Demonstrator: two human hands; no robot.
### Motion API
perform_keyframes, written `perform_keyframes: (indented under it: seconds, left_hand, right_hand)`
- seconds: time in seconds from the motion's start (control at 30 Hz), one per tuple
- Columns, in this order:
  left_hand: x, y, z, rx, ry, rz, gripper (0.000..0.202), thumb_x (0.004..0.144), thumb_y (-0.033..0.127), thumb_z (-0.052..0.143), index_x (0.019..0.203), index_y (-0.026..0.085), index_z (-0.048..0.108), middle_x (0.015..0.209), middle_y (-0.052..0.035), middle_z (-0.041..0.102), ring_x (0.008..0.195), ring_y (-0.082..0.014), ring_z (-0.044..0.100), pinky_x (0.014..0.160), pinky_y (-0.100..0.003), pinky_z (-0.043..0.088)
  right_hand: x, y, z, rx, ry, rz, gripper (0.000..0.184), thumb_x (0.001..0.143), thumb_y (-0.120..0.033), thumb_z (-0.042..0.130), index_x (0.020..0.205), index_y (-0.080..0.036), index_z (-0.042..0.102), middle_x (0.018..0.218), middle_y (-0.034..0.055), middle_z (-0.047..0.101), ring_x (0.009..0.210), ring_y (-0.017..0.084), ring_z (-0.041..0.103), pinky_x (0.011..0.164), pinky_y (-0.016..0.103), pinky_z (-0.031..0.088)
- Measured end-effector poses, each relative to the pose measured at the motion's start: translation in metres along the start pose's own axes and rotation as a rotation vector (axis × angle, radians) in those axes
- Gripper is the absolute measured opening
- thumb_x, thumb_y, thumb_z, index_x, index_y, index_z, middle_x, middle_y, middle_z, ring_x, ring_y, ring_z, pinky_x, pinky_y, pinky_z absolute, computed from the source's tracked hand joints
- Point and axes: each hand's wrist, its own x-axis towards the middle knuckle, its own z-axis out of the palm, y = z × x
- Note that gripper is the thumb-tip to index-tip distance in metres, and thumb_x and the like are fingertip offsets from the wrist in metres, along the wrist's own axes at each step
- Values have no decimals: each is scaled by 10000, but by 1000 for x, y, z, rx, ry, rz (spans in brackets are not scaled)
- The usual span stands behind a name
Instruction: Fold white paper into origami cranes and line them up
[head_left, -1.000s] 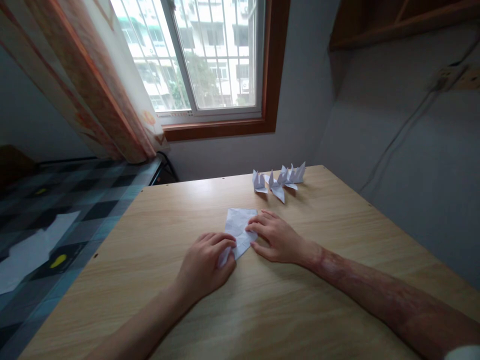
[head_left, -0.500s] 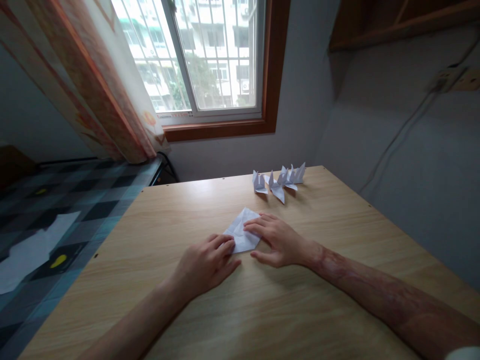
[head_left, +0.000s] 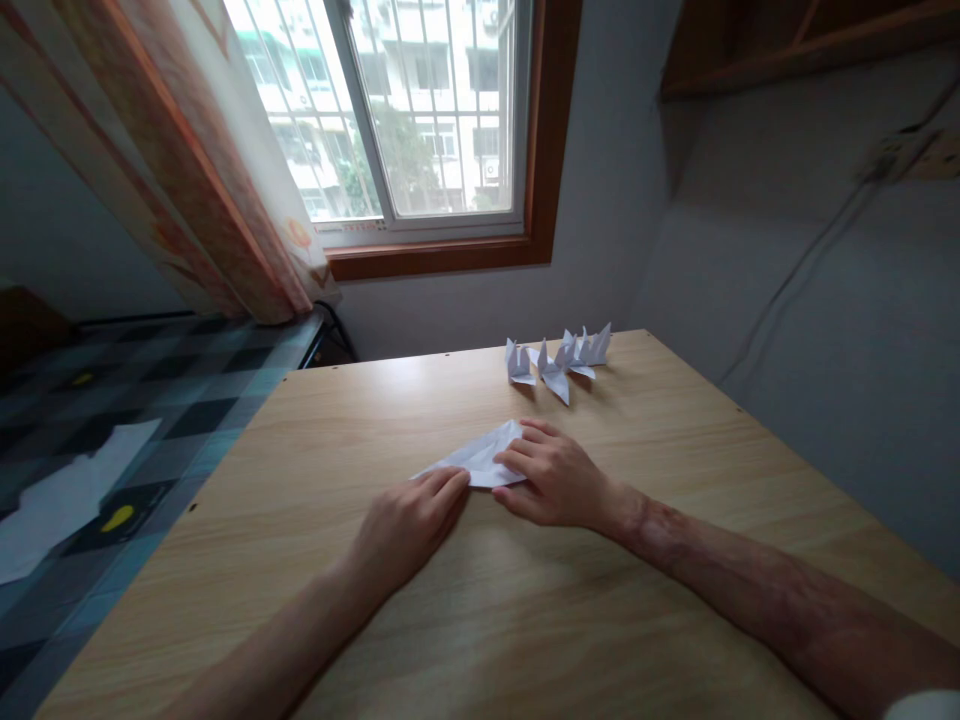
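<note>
Change since a second ago: the white paper sheet (head_left: pixel 478 460) has gone from a broad kite shape to a low, narrow, flattened wedge. The left hand (head_left: pixel 409 525) has slid off the top of the sheet to its near edge.

Left hand: palm down, fingers straight and close together, fingertips (head_left: pixel 452 484) pressing the near left edge of the sheet. It grips nothing.

Right hand (head_left: pixel 556 478): palm down, fingers loosely bent, lying over the right end of the sheet and pressing it flat. It is not closed around the sheet; whether the thumb touches the paper cannot be told.

Sheet: thin white paper, matt, with sharp creases and a long point running left. It lies on the table (head_left: pixel 525 610) nearer the person than the paper figures (head_left: pixel 559 360), slightly left of them and well apart.

Paper figures: a small cluster of white folded pieces with upright pointed wings, standing close together.

Table: pale wood-grain top, smooth, straight-edged, reaching past the paper figures to the grey wall.
</note>
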Motion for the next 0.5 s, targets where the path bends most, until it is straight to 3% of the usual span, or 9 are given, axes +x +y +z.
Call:
perform_keyframes:
  seconds: [0.13, 0.23, 0.3, 0.4, 0.5]
  left_hand:
    - [-2, -3, 1, -289, 90, -257, 196, 1114, 305, 580, 1216, 230, 730, 1096, -68, 838, 876, -205, 805, 708, -261, 599]
    - [2, -7, 3, -643, 141, -504, 242, 1097, 414, 611, 1145, 212, 734, 877, -31, 801, 702, -169, 742, 586, -228, 540]
    - [5, -9, 4, -810, 145, -602, 291, 1068, 477, 647, 1088, 199, 728, 758, -1, 738, 615, -145, 671, 533, -216, 483]
    - [8, -14, 7, -883, 161, -651, 323, 1015, 507, 716, 1074, 189, 721, 722, 18, 684, 617, -132, 629, 542, -211, 461]
    - [8, -18, 9, -770, 141, -632, 326, 998, 469, 735, 1167, 192, 712, 799, -1, 721, 653, -144, 645, 581, -235, 506]
  right_hand:
    - [-1, 6, 1, 127, 105, 74, 274, 977, -373, 754, 1202, -220, 720, 1107, 88, 802, 1057, 291, 736, 1193, 512, 473]
    - [-2, 13, 4, 312, 296, 269, 114, 995, -331, 733, 1051, -234, 756, 992, 56, 809, 952, 262, 745, 1049, 455, 551]
    - [-3, 18, 6, 467, 344, 414, 166, 1008, -390, 735, 975, -231, 771, 948, 48, 808, 926, 254, 745, 917, 398, 579]
    - [-4, 23, 9, 583, 270, 521, 243, 1012, -454, 737, 959, -222, 787, 910, 33, 800, 889, 239, 733, 825, 349, 570]
    - [-5, 26, 12, 523, 171, 538, 258, 982, -464, 779, 949, -209, 776, 875, 23, 767, 807, 213, 684, 757, 323, 542]
